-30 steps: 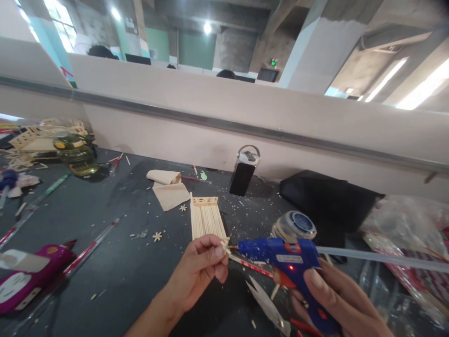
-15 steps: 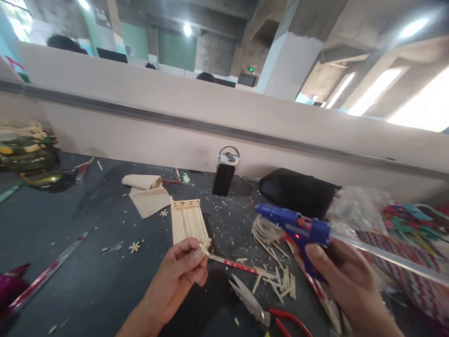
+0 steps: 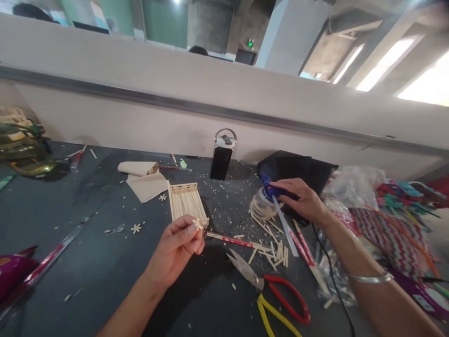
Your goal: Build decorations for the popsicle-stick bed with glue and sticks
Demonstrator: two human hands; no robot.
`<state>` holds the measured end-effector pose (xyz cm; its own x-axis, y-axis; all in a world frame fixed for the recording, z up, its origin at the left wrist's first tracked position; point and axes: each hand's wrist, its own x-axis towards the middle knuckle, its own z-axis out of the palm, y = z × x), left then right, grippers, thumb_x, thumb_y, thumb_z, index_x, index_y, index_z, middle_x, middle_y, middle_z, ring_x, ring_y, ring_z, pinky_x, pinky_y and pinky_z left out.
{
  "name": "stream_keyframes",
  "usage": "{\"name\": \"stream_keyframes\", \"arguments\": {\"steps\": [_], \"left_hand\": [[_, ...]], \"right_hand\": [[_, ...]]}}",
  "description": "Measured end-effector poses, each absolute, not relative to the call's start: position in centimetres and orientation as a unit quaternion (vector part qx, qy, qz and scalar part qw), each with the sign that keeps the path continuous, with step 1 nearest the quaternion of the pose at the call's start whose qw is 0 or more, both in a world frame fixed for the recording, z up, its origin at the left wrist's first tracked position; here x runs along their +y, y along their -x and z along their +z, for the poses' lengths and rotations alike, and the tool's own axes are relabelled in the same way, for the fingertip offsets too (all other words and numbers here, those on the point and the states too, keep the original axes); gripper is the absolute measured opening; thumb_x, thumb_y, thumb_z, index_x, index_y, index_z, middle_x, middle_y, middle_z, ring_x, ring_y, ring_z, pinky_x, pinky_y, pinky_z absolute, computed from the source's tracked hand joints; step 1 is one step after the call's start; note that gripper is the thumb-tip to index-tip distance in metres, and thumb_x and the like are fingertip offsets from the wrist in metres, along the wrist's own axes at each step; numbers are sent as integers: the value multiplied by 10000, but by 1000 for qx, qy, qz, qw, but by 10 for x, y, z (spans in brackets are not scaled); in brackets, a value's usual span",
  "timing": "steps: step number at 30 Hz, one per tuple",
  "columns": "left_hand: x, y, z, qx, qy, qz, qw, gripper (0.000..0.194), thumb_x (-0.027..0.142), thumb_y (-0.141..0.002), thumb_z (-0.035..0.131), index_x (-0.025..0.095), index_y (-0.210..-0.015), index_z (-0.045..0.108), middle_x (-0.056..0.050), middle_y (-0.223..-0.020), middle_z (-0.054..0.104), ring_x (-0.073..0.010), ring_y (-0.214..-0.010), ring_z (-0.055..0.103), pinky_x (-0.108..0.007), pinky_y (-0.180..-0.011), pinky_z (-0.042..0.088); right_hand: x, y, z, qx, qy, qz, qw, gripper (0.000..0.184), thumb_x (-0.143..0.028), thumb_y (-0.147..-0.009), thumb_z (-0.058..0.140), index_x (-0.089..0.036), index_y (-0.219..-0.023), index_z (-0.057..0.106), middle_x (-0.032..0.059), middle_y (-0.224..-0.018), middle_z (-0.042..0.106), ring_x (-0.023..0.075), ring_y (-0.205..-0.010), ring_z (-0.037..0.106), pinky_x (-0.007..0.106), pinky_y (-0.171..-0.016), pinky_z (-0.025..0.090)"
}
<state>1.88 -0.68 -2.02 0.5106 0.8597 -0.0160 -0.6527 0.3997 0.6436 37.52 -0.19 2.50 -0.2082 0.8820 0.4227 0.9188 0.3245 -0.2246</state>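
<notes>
Between the thumb and fingers of my left hand (image 3: 180, 245) is a small star-shaped piece of wooden sticks (image 3: 198, 223). Just behind that hand lies a flat panel of pale sticks (image 3: 186, 203) with a patterned strip along its far edge. My right hand (image 3: 298, 199) is wrapped round a blue glue gun (image 3: 275, 189), over a clear round container (image 3: 261, 206). A clear glue stick (image 3: 286, 229) juts from the gun toward me. Two more wooden stars, a left one (image 3: 136, 228) and a smaller one (image 3: 162, 197), lie on the table.
Pliers (image 3: 257, 281) with red and yellow handles lie in front, near loose cut sticks (image 3: 278, 252). A black speaker-like box (image 3: 221, 161) stands at the back. Folded beige cloth (image 3: 145, 180) is left of it, a black bag (image 3: 315, 171) right. A cord (image 3: 331, 271) runs beneath my right arm.
My right hand has carried the glue gun back and left, turning it so its glue stick points toward me. My left hand still holds the star; the camera view has tilted downward.
</notes>
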Motion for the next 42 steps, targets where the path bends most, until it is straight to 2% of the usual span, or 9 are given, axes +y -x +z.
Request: {"name": "stream_keyframes", "arguments": {"steps": [10, 15, 20, 25, 29, 33, 36, 39, 42], "left_hand": [[-7, -19, -22, 132, -313, 462, 819, 37, 163, -779, 696, 140, -802, 679, 6, -630, 609, -57, -478, 480, -206, -511, 433], [-7, -19, -20, 128, -312, 460, 821, 28, 159, -783, 689, 137, -793, 675, -3, -641, 621, -60, -483, 491, -210, -515, 438], [-8, -20, -21, 132, -304, 459, 824, 37, 155, -775, 695, 140, -802, 675, -3, -650, 626, -66, -479, 499, -220, -512, 436], [-9, -21, -21, 137, -292, 459, 828, 63, 171, -759, 717, 145, -800, 677, -1, -631, 630, -77, -467, 516, -227, -503, 436], [-10, -20, -21, 131, -276, 466, 830, 62, 168, -758, 717, 144, -790, 671, 2, -623, 622, -79, -471, 521, -229, -504, 441], [-12, -19, -21, 131, -269, 465, 833, 60, 169, -766, 709, 142, -788, 661, 3, -612, 612, -83, -476, 529, -229, -504, 439], [-14, -19, -20, 140, -271, 459, 834, 56, 166, -775, 701, 139, -790, 655, 1, -601, 609, -79, -472, 523, -225, -508, 436], [-15, -19, -18, 154, -270, 459, 833, 76, 170, -759, 718, 136, -787, 656, 10, -567, 600, -79, -469, 525, -218, -507, 433], [-14, -18, -18, 160, -272, 460, 830, 94, 183, -748, 732, 131, -783, 662, 16, -543, 589, -85, -477, 532, -216, -512, 437]], "right_hand": [[-16, -364, 25, -776, 544, -143, 285, 245, -222, -869, 579, -158, -1060, 719, 151, -1070, 695, 292, -1002, 619, 501, -914, 453], [-84, -295, 32, -773, 514, -133, 346, 213, -92, -835, 631, -219, -995, 694, 58, -855, 716, 199, -777, 651, 331, -731, 517], [-136, -224, -8, -842, 485, 76, 223, 198, -109, -927, 504, -164, -1026, 667, 84, -874, 710, 182, -763, 652, 283, -672, 533], [-138, -212, -51, -807, 569, 95, 124, 210, -112, -923, 473, -167, -972, 670, 83, -829, 678, 228, -760, 665, 328, -644, 539], [-134, -216, -69, -813, 569, 57, 105, 246, -84, -889, 442, -178, -862, 668, 87, -781, 680, 227, -703, 680, 299, -579, 521], [-123, -211, -54, -761, 594, 198, 173, 170, -88, -787, 538, -209, -761, 654, 8, -666, 659, 149, -564, 630, 214, -505, 464], [-107, -200, -16, -654, 616, 302, 319, 72, -201, -796, 623, -223, -775, 688, -20, -618, 655, 113, -489, 569, 183, -429, 408], [-90, -185, 23, -560, 584, 343, 477, 36, -258, -789, 691, -240, -760, 702, -14, -726, 667, 114, -593, 592, 186, -515, 453], [-74, -173, 41, -560, 523, 351, 538, 55, -196, -780, 707, -238, -744, 700, -19, -761, 622, 105, -656, 577, 179, -555, 455]]}}
